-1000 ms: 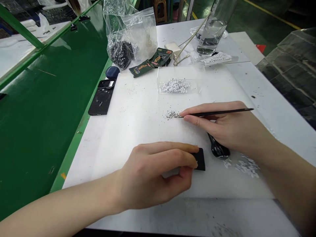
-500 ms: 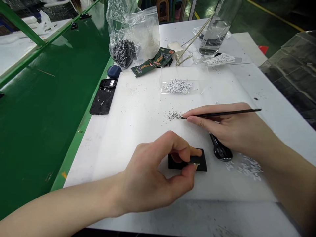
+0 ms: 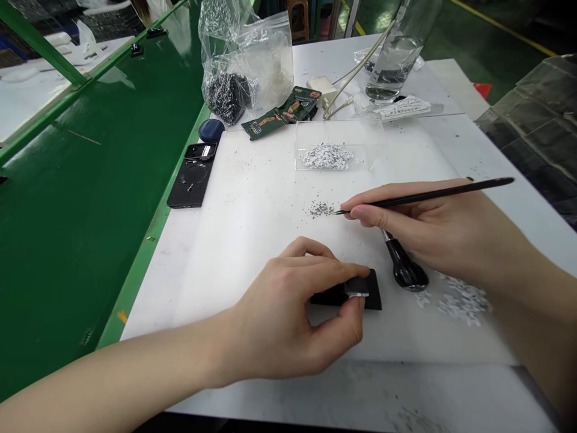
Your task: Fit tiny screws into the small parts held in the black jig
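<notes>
My left hand (image 3: 297, 307) pinches a small dark block with a pale lower edge (image 3: 357, 287) between thumb and fingers. It is held at a black rectangular pad (image 3: 375, 294); whether the block rests on the pad I cannot tell. In my right hand (image 3: 419, 225) is a pair of slim black tweezers (image 3: 446, 191), tilted, their tip at the right edge of a scatter of tiny dark bits (image 3: 321, 208). Under that hand lies a tool with a black bulbous handle (image 3: 408, 267) and a metal shaft, partly hidden by the fingers.
A clear tray (image 3: 301, 163) holds a heap of small white pieces (image 3: 328, 156). More white pieces (image 3: 464, 300) lie beside my right wrist. Behind stand clear plastic bags (image 3: 270, 72), green packets (image 3: 270, 122) and a glass of water (image 3: 390, 75). A phone (image 3: 192, 180) lies at the left edge.
My left index finger has straightened from a curl, showing more of the dark block. The tweezers' rear end has swung up and right, and their tip has shifted slightly right.
</notes>
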### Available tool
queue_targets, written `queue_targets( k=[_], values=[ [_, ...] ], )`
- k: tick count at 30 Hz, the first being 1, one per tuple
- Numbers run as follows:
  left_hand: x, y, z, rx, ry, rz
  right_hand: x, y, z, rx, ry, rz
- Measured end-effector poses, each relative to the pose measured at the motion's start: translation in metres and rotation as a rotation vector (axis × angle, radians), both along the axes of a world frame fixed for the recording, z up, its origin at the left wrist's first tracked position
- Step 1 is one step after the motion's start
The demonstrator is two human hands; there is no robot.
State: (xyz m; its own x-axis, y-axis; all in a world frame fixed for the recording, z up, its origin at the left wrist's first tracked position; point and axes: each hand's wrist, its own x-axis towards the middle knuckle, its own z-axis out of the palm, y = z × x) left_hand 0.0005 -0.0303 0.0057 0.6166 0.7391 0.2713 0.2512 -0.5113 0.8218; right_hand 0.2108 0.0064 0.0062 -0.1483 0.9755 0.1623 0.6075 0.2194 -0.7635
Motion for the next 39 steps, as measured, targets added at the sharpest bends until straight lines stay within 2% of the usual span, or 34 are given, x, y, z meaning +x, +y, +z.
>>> queue_targets(
  k=[7,11,15,18,21,29,39],
  values=[
    [-0.002,0.0,-0.001,-0.009,-0.031,0.04,0.005,-0.003,0.015,0.021,-0.001,0.048],
    [-0.003,0.003,-0.002,0.002,-0.017,0.046,0.007,-0.009,0.022,0.042,0.077,0.072],
    [-0.003,0.005,-0.001,0.006,0.012,0.034,0.012,-0.012,0.024,0.003,0.168,0.211],
    [-0.003,0.005,0.001,0.003,0.008,0.021,0.016,-0.012,0.024,-0.066,0.158,0.338],
    [-0.002,0.006,0.001,-0.001,0.018,0.021,0.017,-0.013,0.024,-0.092,0.162,0.393],
    [0.0,0.007,0.002,0.06,-0.011,0.028,0.017,-0.015,0.026,-0.068,0.191,0.427],
    [-0.002,0.006,0.001,0.055,0.023,0.041,0.017,-0.014,0.02,-0.071,0.167,0.425]
  ],
)
